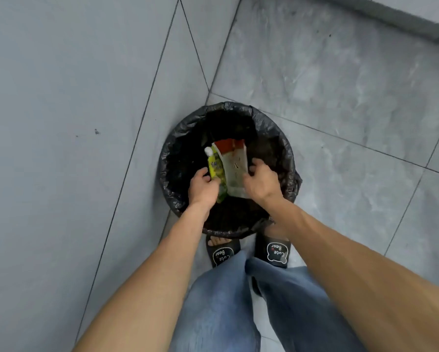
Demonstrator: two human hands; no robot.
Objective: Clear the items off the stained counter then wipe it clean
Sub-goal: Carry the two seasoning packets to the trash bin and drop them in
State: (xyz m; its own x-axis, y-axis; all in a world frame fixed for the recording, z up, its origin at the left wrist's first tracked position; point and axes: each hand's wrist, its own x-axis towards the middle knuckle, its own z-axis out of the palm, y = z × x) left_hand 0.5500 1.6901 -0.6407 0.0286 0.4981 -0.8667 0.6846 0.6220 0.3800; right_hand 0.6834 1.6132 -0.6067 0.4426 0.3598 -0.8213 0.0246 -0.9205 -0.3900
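I look straight down into a round bin (287, 158) lined with a black bag, standing on the floor in a corner. My left hand (202, 188) grips a yellow-green squeeze pouch (214, 168) with a white cap, held over the bin's opening. My right hand (260, 182) holds a whitish packet (235, 166) with a red top, right beside the pouch and also above the opening. Both items are partly hidden by my fingers. The counter is not in view.
A grey tiled wall (73, 97) stands close on the left, and grey marbled floor tiles (340, 85) spread to the right. My feet in black slippers (277, 252) stand against the bin's near side, below my blue jeans (238, 301).
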